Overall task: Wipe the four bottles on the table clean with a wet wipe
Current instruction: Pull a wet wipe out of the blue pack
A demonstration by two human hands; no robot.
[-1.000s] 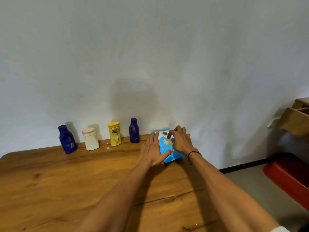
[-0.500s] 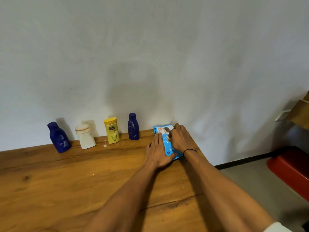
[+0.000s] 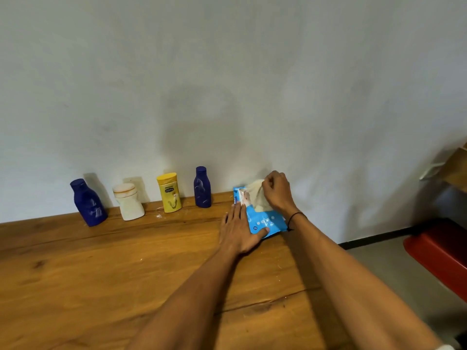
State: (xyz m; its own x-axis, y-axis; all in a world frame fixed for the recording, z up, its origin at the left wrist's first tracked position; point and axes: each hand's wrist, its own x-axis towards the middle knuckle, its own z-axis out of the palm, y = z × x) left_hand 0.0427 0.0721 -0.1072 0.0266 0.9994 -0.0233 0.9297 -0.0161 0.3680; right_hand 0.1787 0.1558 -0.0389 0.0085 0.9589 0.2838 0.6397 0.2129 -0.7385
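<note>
The right hand, flat on the pack a moment ago, now pinches a wet wipe halfway out. The left hand, fingers spread, pins the pack near the surface's far right corner. Wiping can start soon.

blue bottles: 2 | white bottle: 1 | yellow bottle: 1 | wet-wipe pack: 1 | hands: 2

Hardly any writing can be read. A dark label band with pale lettering is carried by the yellow bottle, second from the right in the row left of the blue wipes pack, but the words are too small to be made out. On the pack itself, white letters along the left edge and a small round mark with a number near the lower corner are seen, neither legible.
</note>
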